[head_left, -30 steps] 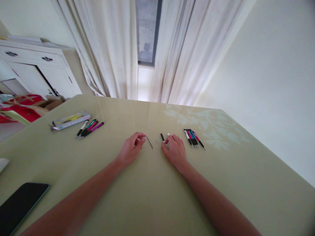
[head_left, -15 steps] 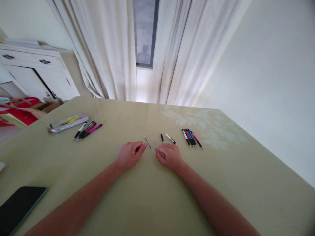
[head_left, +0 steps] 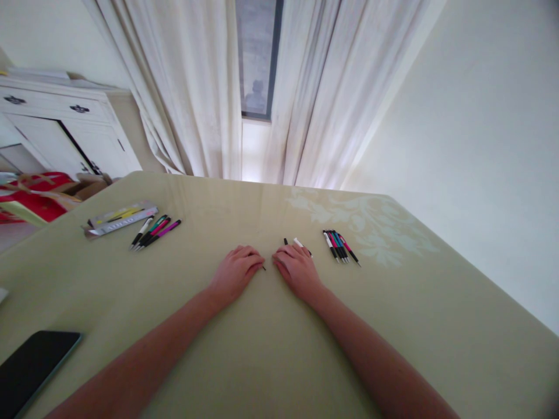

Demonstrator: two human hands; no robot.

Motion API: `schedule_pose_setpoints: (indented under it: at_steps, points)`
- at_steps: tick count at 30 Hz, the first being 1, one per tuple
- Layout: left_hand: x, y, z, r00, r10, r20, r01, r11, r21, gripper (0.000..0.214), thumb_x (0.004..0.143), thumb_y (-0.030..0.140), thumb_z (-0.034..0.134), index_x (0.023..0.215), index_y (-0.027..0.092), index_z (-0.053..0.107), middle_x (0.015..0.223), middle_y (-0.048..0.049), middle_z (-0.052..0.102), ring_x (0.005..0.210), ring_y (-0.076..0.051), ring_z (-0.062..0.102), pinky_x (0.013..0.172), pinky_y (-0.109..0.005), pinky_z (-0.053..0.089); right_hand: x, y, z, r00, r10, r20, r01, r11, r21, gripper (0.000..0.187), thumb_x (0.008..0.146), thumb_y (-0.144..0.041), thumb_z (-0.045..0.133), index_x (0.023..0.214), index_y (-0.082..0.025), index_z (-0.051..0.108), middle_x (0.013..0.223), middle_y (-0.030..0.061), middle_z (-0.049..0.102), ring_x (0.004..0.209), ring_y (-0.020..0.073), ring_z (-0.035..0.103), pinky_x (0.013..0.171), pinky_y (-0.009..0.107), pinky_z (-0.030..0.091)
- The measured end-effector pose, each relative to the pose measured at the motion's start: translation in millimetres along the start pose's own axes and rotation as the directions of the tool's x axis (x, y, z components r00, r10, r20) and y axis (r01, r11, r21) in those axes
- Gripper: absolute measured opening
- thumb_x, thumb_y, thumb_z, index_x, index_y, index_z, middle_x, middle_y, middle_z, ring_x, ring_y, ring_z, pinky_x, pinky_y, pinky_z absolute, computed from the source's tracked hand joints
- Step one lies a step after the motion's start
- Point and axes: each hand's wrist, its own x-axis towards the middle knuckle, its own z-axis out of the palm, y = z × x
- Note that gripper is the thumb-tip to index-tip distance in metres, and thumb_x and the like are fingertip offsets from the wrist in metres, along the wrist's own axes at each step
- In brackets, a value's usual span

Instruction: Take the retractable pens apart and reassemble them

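My left hand rests on the table with its fingers closed around a thin pen refill, whose dark end pokes out by the thumb. A short gap away lies my right hand, fingers bent and pressed together; whatever is under them is hidden. Just beyond the right fingers are a black pen part and a white pen barrel, both partly covered by that hand. Several ballpoint pens lie side by side to the right.
At the left, several more pens lie beside an opened pen box. A phone sits at the near left of the table. Past the left edge are red bags and a white cabinet.
My left hand has turned over the refill and taken hold of it where it lay on the table. My right fingers have stretched forward, covering more of the pen parts.
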Motion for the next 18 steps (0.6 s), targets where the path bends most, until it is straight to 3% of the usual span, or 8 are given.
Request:
schedule_pose_setpoints:
  at_steps: [3,9,14,18]
  points:
    - [2.7,3.4,-5.5,1.0,-0.024,0.021,0.024,1.0,0.016,0.024,0.1,0.034,0.057,0.092,0.021,0.074,0.091,-0.0049,0.068,0.09,-0.022,0.059,0.088,-0.039,0.047,0.0,-0.3,0.5,1.0,0.01,0.01,-0.01,1.0,0.001,0.012,0.101,-0.024,0.058,0.099,-0.024,0.069,0.099,0.0034,0.07,0.098,0.0213,0.06,0.093,0.038,0.039]
    - [5.1,9.6,-8.3,0.994,-0.082,0.071,0.076,0.994,0.075,0.02,0.1,0.027,0.054,0.091,0.018,0.068,0.096,-0.0057,0.068,0.092,-0.023,0.057,0.089,-0.04,0.044,-0.3,-0.6,-2.5,0.992,0.109,-0.066,-0.111,0.993,-0.039,0.014,0.097,-0.022,0.061,0.11,-0.022,0.067,0.107,0.0076,0.067,0.104,0.0248,0.057,0.091,0.038,0.041]
    - [5.5,12.4,-10.4,0.994,-0.093,-0.056,0.089,0.993,-0.073,0.019,0.102,0.028,0.049,0.093,0.018,0.063,0.092,-0.0054,0.068,0.09,-0.022,0.058,0.086,-0.038,0.046,-0.2,0.7,-3.7,0.972,0.192,-0.135,-0.196,0.98,-0.022,0.02,0.096,-0.017,0.056,0.112,-0.021,0.068,0.106,0.0089,0.065,0.102,0.0252,0.056,0.089,0.038,0.041]
    - [5.1,7.0,-12.4,0.959,-0.177,-0.219,0.125,0.964,-0.235,0.019,0.101,0.029,0.049,0.106,0.019,0.064,0.096,-0.0059,0.068,0.088,-0.02,0.062,0.083,-0.034,0.049,-0.7,0.6,-3.8,0.96,0.216,-0.18,-0.223,0.975,-0.019,0.024,0.094,-0.013,0.054,0.113,-0.02,0.067,0.108,0.0088,0.065,0.102,0.0247,0.057,0.089,0.039,0.041]
